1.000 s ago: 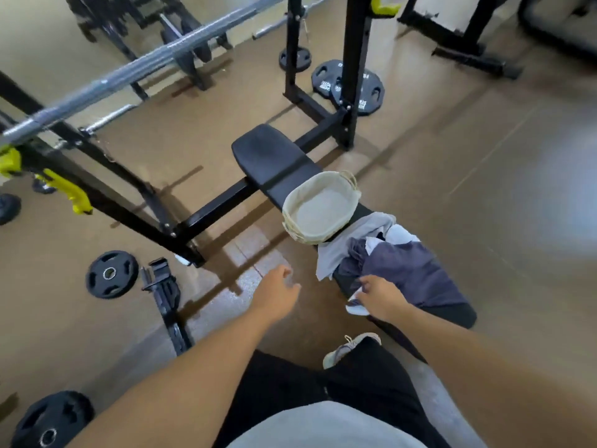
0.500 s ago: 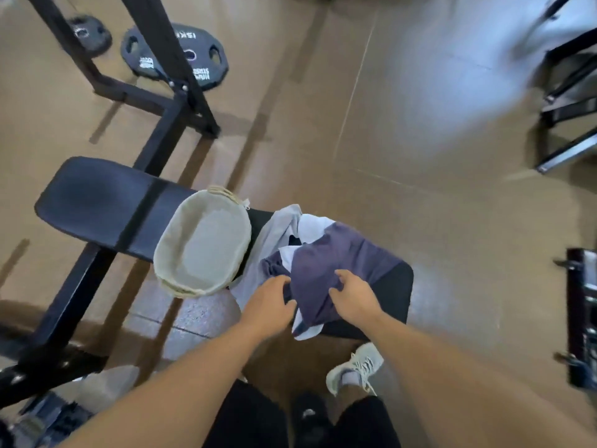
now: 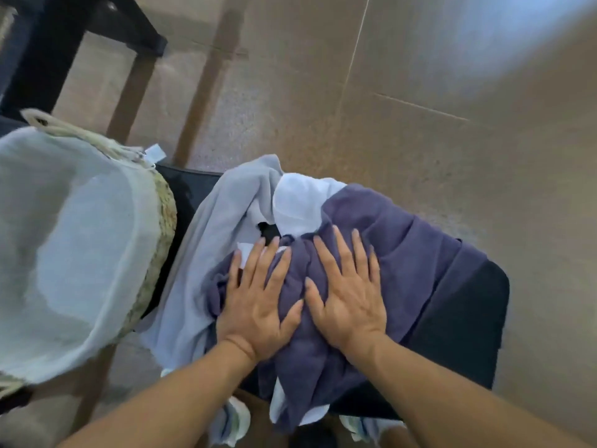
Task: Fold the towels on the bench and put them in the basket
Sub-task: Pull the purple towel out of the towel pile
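- A purple towel (image 3: 397, 253) lies rumpled on top of the heap at the near end of the black bench (image 3: 465, 321).
- A pale grey towel (image 3: 223, 215) sprawls under it, spilling toward the basket.
- A white towel (image 3: 297, 202) pokes out behind.
- The woven basket (image 3: 161, 227), cloth-lined, sits on the bench just beside the heap.

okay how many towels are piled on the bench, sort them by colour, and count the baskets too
Purple towel: 1, under both flat hands
Light grey towel: 1
White towel: 1
Lined basket: 1
Total: 4 things, all on the bench
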Demonstrator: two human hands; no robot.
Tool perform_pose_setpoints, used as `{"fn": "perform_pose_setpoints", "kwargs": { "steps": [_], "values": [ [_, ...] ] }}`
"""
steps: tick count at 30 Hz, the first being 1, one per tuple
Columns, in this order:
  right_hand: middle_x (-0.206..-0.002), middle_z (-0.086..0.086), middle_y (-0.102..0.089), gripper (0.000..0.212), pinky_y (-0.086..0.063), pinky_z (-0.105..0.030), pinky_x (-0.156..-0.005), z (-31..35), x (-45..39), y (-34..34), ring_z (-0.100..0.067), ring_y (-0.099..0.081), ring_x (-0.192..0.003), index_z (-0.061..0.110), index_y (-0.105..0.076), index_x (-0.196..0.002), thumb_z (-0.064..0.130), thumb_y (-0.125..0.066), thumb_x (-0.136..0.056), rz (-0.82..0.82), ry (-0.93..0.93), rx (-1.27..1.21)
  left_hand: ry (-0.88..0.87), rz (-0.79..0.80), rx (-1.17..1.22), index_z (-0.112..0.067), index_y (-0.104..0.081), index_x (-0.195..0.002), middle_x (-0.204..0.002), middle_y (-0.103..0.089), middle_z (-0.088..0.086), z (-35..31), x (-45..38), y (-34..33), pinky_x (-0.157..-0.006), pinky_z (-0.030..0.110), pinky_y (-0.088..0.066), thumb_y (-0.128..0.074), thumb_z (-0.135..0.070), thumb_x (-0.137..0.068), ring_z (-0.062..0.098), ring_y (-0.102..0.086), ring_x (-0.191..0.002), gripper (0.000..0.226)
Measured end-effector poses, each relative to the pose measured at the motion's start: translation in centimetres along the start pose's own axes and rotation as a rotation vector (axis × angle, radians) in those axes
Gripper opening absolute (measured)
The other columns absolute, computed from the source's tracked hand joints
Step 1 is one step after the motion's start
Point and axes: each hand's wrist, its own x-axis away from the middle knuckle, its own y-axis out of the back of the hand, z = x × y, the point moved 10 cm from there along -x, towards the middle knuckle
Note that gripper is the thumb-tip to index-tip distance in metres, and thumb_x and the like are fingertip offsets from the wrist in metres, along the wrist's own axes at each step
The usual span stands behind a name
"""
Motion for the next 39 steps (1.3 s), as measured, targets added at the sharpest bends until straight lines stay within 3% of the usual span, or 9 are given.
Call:
{"fn": "perform_pose_setpoints", "kwargs": {
  "steps": [8, 12, 17, 26, 30, 35, 39],
  "values": [
    [-0.163, 0.0, -0.033, 0.069, -0.023, -0.053, -0.117, -0.1, 0.0, 0.9, -0.029, -0.03, -0.151, 0.029, -0.037, -0.154, 0.054, -0.045, -0.09, -0.183, 0.072, -0.101, -0.053, -0.101, -0.018, -0.017, -0.028, -0.158, -0.166, -0.029, 0.002, -0.1, -0.1, 0.4, -0.115, 0.06, -0.028, -0.043, -0.052, -0.091, 0.025, -0.027, -0.153, 0.078],
    [-0.164, 0.004, -0.03, 0.064, -0.018, -0.05, -0.123, 0.1, 0.3, 0.9, -0.023, -0.02, -0.155, 0.035, -0.031, -0.155, 0.055, -0.035, -0.094, -0.2, 0.084, -0.105, -0.059, -0.142, -0.022, -0.018, -0.029, -0.158, -0.167, -0.024, -0.006, -0.3, 0.1, 0.8, -0.12, 0.055, -0.024, -0.034, -0.052, -0.097, 0.017, -0.018, -0.155, 0.07],
    [-0.166, 0.014, -0.021, 0.069, -0.003, -0.035, -0.127, -0.2, 1.4, 1.1, -0.009, -0.004, -0.156, 0.038, -0.02, -0.158, 0.064, -0.015, -0.094, -0.163, 0.09, -0.151, -0.077, -0.214, 0.024, -0.025, -0.028, -0.158, -0.165, -0.026, -0.012, -0.4, 0.5, 1.1, -0.124, 0.046, -0.019, -0.034, -0.053, -0.098, 0.009, -0.018, -0.154, 0.067],
    [-0.165, 0.009, -0.029, 0.059, -0.012, -0.038, -0.125, -0.2, 2.3, 1.5, -0.014, -0.016, -0.155, 0.034, -0.029, -0.157, 0.056, -0.025, -0.103, -0.268, 0.054, -0.199, 0.001, -0.364, 0.095, -0.02, -0.046, -0.149, -0.153, -0.051, 0.001, -0.4, 1.9, 2.4, -0.12, 0.04, -0.028, -0.035, -0.056, -0.094, 0.018, -0.04, -0.145, 0.067],
    [-0.165, 0.006, -0.03, 0.058, -0.014, -0.04, -0.125, 0.0, 2.5, 1.4, -0.017, -0.017, -0.155, 0.032, -0.028, -0.157, 0.055, -0.023, -0.104, -0.269, 0.061, -0.17, 0.077, -0.359, 0.11, -0.026, -0.038, -0.154, -0.159, -0.042, -0.001, -0.6, 2.6, 2.2, -0.124, 0.041, -0.017, -0.032, -0.06, -0.096, 0.017, -0.03, -0.151, 0.067],
    [-0.165, 0.004, -0.029, 0.062, -0.015, -0.041, -0.126, 0.1, 3.1, 1.4, -0.018, -0.018, -0.155, 0.031, -0.025, -0.159, 0.058, -0.021, -0.103, -0.244, 0.081, -0.149, 0.148, -0.28, 0.358, -0.029, -0.037, -0.154, -0.162, -0.036, -0.001, -0.8, 3.6, 2.5, -0.126, 0.041, -0.006, -0.057, -0.042, -0.099, 0.018, -0.019, -0.154, 0.06],
    [-0.166, 0.009, -0.026, 0.068, -0.014, -0.039, -0.126, -0.3, 3.5, 1.1, -0.014, -0.016, -0.155, 0.035, -0.022, -0.159, 0.066, -0.019, -0.099, -0.198, 0.114, -0.233, -0.055, -0.401, 0.311, -0.026, -0.056, -0.142, -0.145, -0.057, -0.001, -2.7, 4.3, 5.2, -0.123, 0.04, -0.02, -0.071, -0.024, -0.086, 0.018, -0.04, -0.145, 0.057]
  ]
}}
